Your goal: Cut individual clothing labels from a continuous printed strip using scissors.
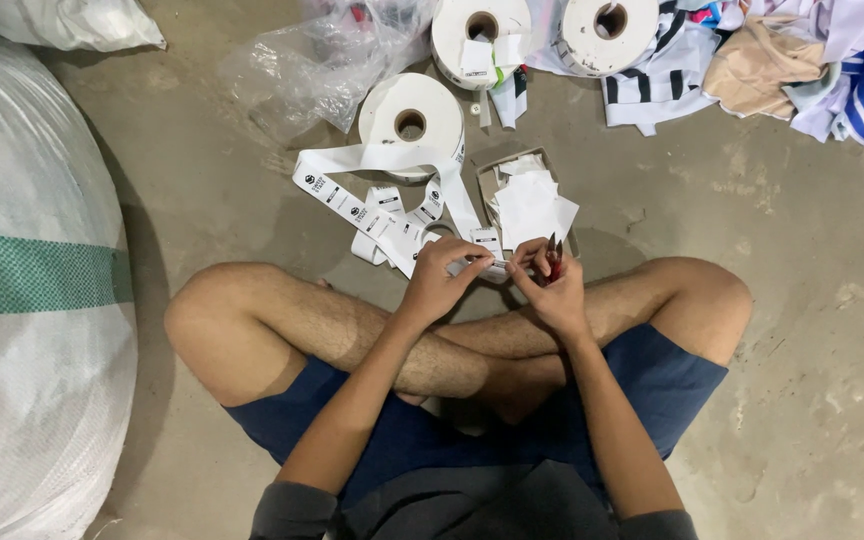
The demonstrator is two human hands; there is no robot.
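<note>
Head view: label strip (392, 215) runs from its roll (412, 120) to my knees, where my left hand (442, 280) pinches its end taut; my right hand (552, 285) grips red scissors (554, 258) beside it, cut labels (532, 205) piled just beyond.

1. The floor (802, 300) is bare grey concrete with pale marks and small cracks; it looks dusty.
2. A big white woven sack (22, 300) with a green stripe fills the left side; another white bag (62, 20) sits in the top left corner.
3. A crumpled clear plastic bag (322, 55) lies at the top; a heap of mixed cloth (792, 60) lies top right.
</note>
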